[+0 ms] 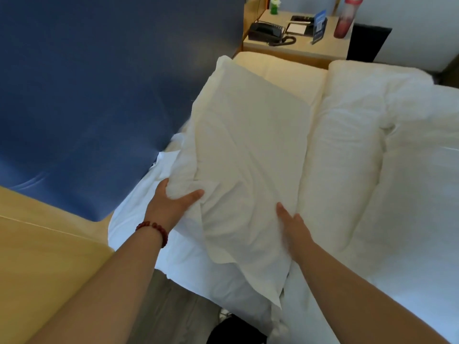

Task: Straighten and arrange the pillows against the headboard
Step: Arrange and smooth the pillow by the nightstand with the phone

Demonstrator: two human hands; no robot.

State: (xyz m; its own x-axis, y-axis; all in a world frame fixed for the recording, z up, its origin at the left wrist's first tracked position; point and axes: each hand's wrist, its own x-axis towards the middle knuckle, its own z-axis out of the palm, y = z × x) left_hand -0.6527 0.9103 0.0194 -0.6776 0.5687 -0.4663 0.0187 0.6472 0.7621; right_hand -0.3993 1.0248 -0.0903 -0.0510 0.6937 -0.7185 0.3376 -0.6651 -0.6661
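A white pillow (248, 150) lies lengthwise along the head end of the bed, beside the blue padded headboard (94, 90). My left hand (173, 202) grips the pillow's near left corner, thumb on top and fingers under the bunched cloth. On the pillow's near right edge rests my right hand (293, 224), its fingers straight and flat. A second, cream pillow (285, 70) lies under the far end of the white one. To the right, a white duvet (372, 145) is bunched along the pillow's side.
A wooden nightstand (298, 45) stands beyond the bed with a black phone (268, 33), a notepad, a blue card and a red bottle (345, 18). The white sheet (188, 256) hangs over the near bed edge. A tan wall panel (44, 256) fills the lower left.
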